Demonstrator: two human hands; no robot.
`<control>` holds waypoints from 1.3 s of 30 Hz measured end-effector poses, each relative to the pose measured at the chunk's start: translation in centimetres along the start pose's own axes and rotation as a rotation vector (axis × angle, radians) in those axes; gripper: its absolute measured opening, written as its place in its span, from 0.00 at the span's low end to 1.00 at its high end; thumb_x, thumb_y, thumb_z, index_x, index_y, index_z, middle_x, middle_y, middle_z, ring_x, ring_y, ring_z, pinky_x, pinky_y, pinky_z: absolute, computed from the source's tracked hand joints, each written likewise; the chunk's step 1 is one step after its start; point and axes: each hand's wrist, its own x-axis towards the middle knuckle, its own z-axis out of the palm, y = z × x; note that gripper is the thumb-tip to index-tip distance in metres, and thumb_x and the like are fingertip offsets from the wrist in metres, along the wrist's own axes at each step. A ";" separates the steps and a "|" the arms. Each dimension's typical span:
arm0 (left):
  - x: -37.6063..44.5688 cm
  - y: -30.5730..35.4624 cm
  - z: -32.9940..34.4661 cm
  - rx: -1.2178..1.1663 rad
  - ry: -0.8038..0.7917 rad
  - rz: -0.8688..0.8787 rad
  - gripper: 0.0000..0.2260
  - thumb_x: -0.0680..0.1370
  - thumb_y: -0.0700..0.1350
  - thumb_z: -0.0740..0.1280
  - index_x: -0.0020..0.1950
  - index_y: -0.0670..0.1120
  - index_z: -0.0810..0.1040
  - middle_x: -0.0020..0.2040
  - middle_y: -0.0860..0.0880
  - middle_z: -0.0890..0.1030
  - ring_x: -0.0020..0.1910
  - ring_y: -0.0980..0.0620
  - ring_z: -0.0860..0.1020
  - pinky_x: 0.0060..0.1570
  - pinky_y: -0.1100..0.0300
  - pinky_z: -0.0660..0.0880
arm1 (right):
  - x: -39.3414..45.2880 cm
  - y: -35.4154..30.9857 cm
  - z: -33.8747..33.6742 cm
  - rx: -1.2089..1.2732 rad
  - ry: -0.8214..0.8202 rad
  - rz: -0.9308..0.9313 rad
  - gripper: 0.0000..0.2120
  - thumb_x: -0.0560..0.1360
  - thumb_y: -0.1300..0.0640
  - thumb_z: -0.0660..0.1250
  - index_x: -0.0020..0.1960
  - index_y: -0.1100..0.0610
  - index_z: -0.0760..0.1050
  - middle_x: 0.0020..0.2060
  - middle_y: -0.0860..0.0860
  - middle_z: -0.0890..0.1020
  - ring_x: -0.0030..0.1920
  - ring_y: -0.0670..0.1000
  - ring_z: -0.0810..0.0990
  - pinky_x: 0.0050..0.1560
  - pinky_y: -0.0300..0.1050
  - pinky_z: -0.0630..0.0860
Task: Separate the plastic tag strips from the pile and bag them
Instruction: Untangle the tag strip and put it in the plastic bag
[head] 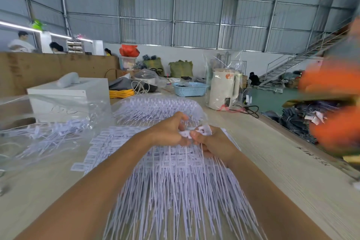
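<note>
White plastic tag strips (175,177) lie fanned in a broad pile on the wood-grain table (272,161), tails toward me, heads at my hands; a second heap (155,106) sits just beyond. Clear bag (48,136) lies to my left, already holding loose strips, well apart from where I work. Risk, as I judge it: tails are interlocked, so a hard pull could drag neighbours along and scatter the fan; the bag mouth looks slack, so a transfer could snag or spill. Left hand (171,130): fingers curled, pinching the tag heads (194,132) from the left. Right hand (212,142): fingers curled, thumb clamped on the same small bunch. Both hands touching, closed on that bunch above the pile
</note>
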 end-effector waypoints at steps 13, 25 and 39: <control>-0.6 -1.0 -0.2 -0.199 0.017 -0.008 0.20 0.79 0.48 0.65 0.26 0.51 0.78 0.23 0.56 0.73 0.24 0.61 0.69 0.30 0.65 0.64 | -0.1 -0.1 0.1 -0.042 -0.007 -0.013 0.06 0.74 0.54 0.69 0.40 0.55 0.78 0.25 0.49 0.71 0.24 0.45 0.65 0.23 0.35 0.61; 0.3 -1.0 -0.2 -0.305 0.058 -0.138 0.21 0.75 0.41 0.66 0.22 0.46 0.69 0.24 0.48 0.64 0.23 0.52 0.60 0.30 0.60 0.57 | 0.6 0.6 1.4 -0.397 0.163 -0.379 0.09 0.71 0.63 0.71 0.39 0.68 0.75 0.32 0.54 0.73 0.33 0.46 0.67 0.36 0.35 0.65; 0.5 -1.4 1.3 0.295 -0.039 -0.097 0.12 0.76 0.55 0.66 0.47 0.48 0.82 0.56 0.52 0.79 0.61 0.49 0.73 0.66 0.46 0.64 | 0.9 -4.7 -0.4 0.019 0.148 0.007 0.13 0.73 0.55 0.70 0.36 0.61 0.70 0.26 0.53 0.69 0.22 0.45 0.63 0.22 0.37 0.62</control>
